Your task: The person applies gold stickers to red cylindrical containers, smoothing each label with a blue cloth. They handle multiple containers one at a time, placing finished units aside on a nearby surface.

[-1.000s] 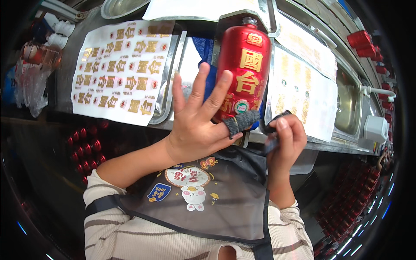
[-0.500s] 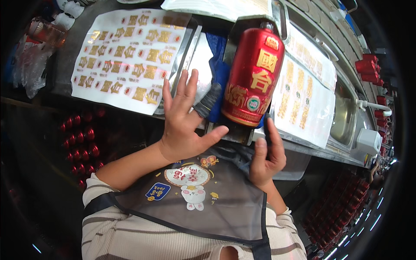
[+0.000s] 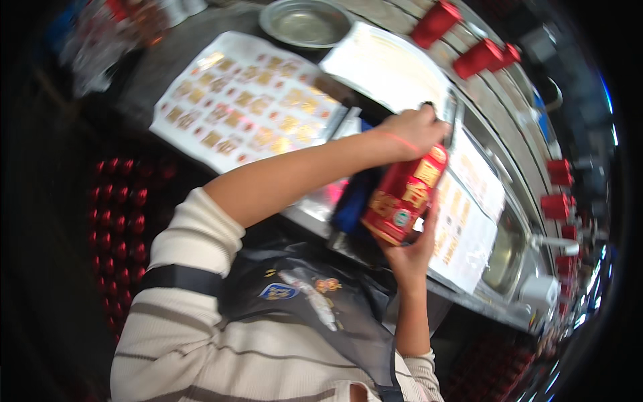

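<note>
A red bottle [image 3: 405, 197] with gold lettering and a small green and white round mark leans in front of me, its top tilted away to the right. My left hand [image 3: 414, 132] reaches across and closes round its neck, hiding the top. Cupped under its lower end and right side is my right hand [image 3: 416, 253], thumb and fingers against it. A blue cloth [image 3: 353, 201] lies just left of the bottle. On the left, a white sheet of gold and red decals [image 3: 251, 100] rests on the worktop; another decal sheet [image 3: 462, 234] lies to the right.
Past the bottle are a white sheet [image 3: 385, 63] and a round metal bowl [image 3: 307, 27]. Red bottles [image 3: 435, 23] stand along the far side. A sink [image 3: 506, 258] with a pale tap [image 3: 554, 242] is on the right. Rows of red bottles [image 3: 120, 221] sit low at the left.
My left hand, spread open before, has moved away from me and right onto the bottle's neck. My right hand has closed on its lower end. The view has shifted and turned.
</note>
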The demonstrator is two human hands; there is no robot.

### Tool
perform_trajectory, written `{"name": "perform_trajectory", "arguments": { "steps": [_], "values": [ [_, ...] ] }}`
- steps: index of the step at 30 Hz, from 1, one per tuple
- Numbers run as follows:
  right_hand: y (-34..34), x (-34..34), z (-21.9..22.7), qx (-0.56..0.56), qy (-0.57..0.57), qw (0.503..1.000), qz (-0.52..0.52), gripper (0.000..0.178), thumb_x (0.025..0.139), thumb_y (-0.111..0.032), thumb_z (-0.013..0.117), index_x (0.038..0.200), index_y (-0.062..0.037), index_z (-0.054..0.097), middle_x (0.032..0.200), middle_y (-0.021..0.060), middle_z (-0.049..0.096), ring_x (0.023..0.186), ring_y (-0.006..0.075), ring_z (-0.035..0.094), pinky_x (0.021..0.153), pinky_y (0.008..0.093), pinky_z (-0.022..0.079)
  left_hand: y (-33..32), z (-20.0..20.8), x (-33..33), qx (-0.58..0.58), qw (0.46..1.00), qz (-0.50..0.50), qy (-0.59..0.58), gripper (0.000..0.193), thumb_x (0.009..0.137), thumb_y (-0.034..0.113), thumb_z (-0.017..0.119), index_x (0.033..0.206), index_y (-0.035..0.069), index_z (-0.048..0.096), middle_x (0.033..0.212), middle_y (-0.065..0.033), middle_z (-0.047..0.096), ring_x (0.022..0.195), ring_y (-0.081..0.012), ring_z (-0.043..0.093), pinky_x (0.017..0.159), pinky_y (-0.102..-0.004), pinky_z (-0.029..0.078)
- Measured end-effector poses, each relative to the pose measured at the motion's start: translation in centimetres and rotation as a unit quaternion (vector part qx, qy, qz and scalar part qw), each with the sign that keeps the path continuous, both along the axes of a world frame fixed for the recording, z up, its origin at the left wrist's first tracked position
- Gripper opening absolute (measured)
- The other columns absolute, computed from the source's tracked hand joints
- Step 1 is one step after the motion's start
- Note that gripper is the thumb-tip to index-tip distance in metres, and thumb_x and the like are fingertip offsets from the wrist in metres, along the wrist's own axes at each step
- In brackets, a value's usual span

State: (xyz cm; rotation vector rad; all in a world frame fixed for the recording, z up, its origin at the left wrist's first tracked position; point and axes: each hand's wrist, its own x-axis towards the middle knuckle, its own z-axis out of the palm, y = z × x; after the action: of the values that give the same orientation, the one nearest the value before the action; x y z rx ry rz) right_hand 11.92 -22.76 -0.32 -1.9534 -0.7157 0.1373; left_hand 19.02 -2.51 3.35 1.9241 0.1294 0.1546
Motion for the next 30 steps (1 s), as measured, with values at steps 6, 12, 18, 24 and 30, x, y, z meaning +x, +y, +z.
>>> {"name": "perform_trajectory", "arguments": {
  "steps": [6,12,18,24,30],
  "values": [
    [-1.5,-4.4,2.8,0.04,0.061,0.993,0.096,0.117,0.067,-0.006,0.091,0.157,-0.001,0.017,0.145,0.0185,0.048,0.115,0.0272,0.064,0.091,0.0358,0.058,4.0,0.6,-6.8,-0.165,0.986,0.007,-0.001,0.037,0.085,0.035,0.072,0.092,-0.002,0.07,0.093,-0.0156,0.072,0.088,-0.0204,0.066,0.083,-0.0325,0.051],
    [4.8,-4.7,4.4,-0.077,-0.108,0.931,0.339,0.101,0.066,-0.01,0.084,0.153,0.0002,0.033,0.113,0.0203,0.062,0.08,0.0316,0.065,0.065,0.0387,0.052,12.6,6.1,-24.8,-0.022,0.992,0.086,-0.089,0.017,0.086,0.016,0.077,0.093,0.001,0.074,0.086,-0.0014,0.073,0.079,-0.0074,0.065,0.072,-0.0243,0.052],
    [8.5,-6.4,5.0,-0.098,-0.028,0.95,0.296,0.093,0.071,-0.004,0.078,0.154,-0.0101,0.038,0.101,0.0146,0.064,0.062,0.0194,0.053,0.055,0.0293,0.045,13.6,3.0,-36.5,0.346,0.881,0.316,-0.063,0.021,0.079,0.012,0.079,0.084,-0.004,0.067,0.084,-0.0094,0.064,0.082,-0.0229,0.064,0.073,-0.0338,0.05],
    [3.4,-5.1,5.0,-0.098,0.052,0.976,0.189,0.08,0.073,0.002,0.076,0.147,-0.0025,0.047,0.116,0.0068,0.066,0.055,0.0034,0.04,0.047,0.0199,0.033,19.8,-19.3,-37.6,0.438,0.79,0.424,0.061,0.016,0.079,0.01,0.074,0.076,-0.002,0.063,0.089,-0.0182,0.065,0.085,-0.0391,0.06,0.079,-0.0433,0.052],
    [2.1,-4.5,5.6,-0.125,0.086,0.987,0.047,0.078,0.074,0.007,0.068,0.149,-0.005,0.047,0.095,0.0018,0.064,0.056,0.0021,0.041,0.05,0.0186,0.033,25.0,-28.8,-34.8,0.511,0.732,0.395,0.215,0.02,0.086,0.026,0.065,0.09,0.006,0.07,0.097,-0.0165,0.069,0.096,-0.0345,0.065,0.083,-0.0444,0.053]
  ]
}}
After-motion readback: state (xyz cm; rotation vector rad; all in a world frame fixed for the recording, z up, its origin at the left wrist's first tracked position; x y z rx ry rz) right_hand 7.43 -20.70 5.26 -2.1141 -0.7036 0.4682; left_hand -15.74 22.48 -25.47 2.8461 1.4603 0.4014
